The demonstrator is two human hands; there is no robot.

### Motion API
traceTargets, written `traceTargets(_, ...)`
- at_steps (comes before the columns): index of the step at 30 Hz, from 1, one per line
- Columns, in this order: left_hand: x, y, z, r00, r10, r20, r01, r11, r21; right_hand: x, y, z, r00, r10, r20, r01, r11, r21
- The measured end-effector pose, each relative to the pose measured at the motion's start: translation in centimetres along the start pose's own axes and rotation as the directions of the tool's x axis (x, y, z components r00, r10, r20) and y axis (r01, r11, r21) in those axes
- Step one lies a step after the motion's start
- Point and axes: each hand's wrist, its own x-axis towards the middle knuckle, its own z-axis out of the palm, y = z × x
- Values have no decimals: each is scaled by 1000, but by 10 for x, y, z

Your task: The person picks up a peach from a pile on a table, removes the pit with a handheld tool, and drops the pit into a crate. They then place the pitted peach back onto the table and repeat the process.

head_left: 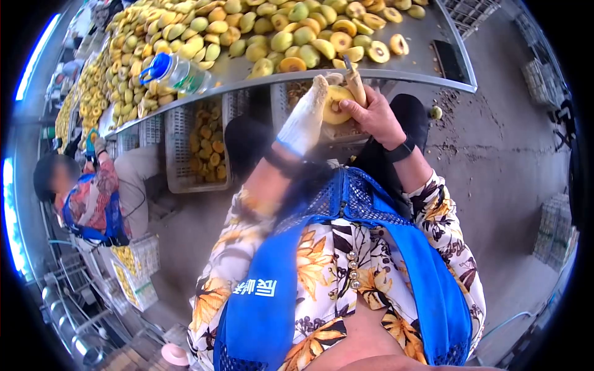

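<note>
My left hand (306, 117), in a white glove, holds a yellow fruit (336, 104) just below the metal table's edge (396, 78). My right hand (373, 116), bare with a dark wristband, grips a small knife with a wooden handle (355, 84); its blade sits at the top of the fruit. A large heap of whole and halved yellow-green fruits (247, 31) covers the table above my hands.
A plastic bottle with a blue cap (173, 73) lies on the table's left part. A white crate of cut fruit (198, 145) stands under the table. Another person in a blue apron (93, 198) works at the left. Stacked crates (554, 232) stand right.
</note>
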Motion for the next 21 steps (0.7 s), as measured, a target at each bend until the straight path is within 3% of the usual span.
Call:
traceTargets(2,5,-7,-26,998,-49,-34,45,994,-97,7,8,14,989,-94,-114,48,934,-353)
traceTargets(4,9,-11,-39,986,-3,-165,-9,997,-72,12,8,23,941,-268,-208,85,779,-621)
traceTargets(6,14,-14,-42,950,56,-307,-124,970,-208,9,12,29,945,-286,-161,129,774,-620)
traceTargets(8,18,-14,-53,943,80,-323,-166,955,-247,1,12,36,975,-200,-97,83,731,-677)
traceTargets(10,21,-20,-64,938,91,-333,-192,940,-284,-3,29,47,967,-254,-24,177,735,-655)
traceTargets(12,24,-37,-75,923,249,-294,-309,935,-176,-7,42,51,967,-250,42,209,693,-689)
traceTargets(15,35,-41,-77,936,172,-307,-262,923,-283,-9,37,60,964,-264,-6,192,714,-674)
traceTargets(19,35,-49,-75,909,303,-286,-341,936,-94,-7,40,62,967,-256,-9,184,720,-669)
traceTargets(21,31,-45,-67,851,456,-260,-421,889,181,-8,41,67,978,-198,-65,104,737,-668)
